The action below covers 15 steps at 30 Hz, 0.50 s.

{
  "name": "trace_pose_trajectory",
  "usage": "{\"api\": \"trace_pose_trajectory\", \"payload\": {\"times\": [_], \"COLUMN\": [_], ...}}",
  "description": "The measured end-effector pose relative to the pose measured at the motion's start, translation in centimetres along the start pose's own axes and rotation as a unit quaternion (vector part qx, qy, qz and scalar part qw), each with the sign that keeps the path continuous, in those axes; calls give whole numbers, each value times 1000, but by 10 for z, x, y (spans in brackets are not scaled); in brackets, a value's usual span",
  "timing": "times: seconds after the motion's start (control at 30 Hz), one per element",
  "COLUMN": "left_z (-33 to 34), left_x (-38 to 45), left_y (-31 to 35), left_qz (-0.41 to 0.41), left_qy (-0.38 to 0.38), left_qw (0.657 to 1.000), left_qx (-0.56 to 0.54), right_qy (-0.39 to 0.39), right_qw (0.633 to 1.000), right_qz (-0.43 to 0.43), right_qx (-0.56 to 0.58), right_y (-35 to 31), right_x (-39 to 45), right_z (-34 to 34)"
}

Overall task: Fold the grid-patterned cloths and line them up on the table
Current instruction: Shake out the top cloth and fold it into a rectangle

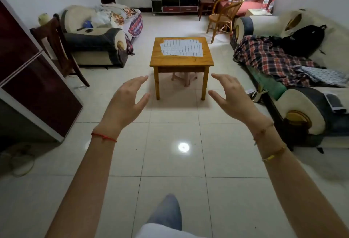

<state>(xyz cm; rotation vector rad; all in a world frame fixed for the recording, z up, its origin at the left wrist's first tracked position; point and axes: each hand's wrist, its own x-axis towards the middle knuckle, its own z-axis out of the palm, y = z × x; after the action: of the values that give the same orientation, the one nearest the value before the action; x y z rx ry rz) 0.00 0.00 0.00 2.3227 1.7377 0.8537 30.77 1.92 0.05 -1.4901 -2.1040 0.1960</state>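
Cream armchair (94,37) at left, rattan chair (224,13) beyond, black backpack (302,39) on right sofa (302,113).

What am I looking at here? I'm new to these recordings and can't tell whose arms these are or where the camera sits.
There is no machine. One camera, worn on a person's head, looks forward and down, so the two bare arms are that person's own. The left hand and right hand are raised, fingers relaxed, holding nothing. Ahead, out of reach, stands a small wooden table on a tiled floor. On it lie the grid-patterned cloths, spread flat and overlapping; how many, I cannot tell. Another grid-patterned piece lies on the sofa to the right.
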Motion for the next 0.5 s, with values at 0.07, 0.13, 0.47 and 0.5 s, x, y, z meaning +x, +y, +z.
{"api": "trace_pose_trajectory", "payload": {"times": [0.07, 0.13, 0.47, 0.5], "left_z": [6, 13, 60, 63], "left_x": [12, 24, 136, 152], "left_y": [-4, -10, -72, -80], "left_qz": [-3, -6, -18, -21], "left_qy": [4, -3, -13, -15], "left_qw": [1000, 1000, 1000, 1000], "left_qx": [-1, 2, 7, 8], "right_qy": [3, -5, -26, -30], "right_qw": [1000, 1000, 999, 999], "right_qz": [4, 9, 39, 42], "right_qx": [0, -3, -6, -4], "right_y": [6, 14, 72, 77], "right_x": [12, 24, 132, 149], "right_z": [3, 9, 67, 73]}}
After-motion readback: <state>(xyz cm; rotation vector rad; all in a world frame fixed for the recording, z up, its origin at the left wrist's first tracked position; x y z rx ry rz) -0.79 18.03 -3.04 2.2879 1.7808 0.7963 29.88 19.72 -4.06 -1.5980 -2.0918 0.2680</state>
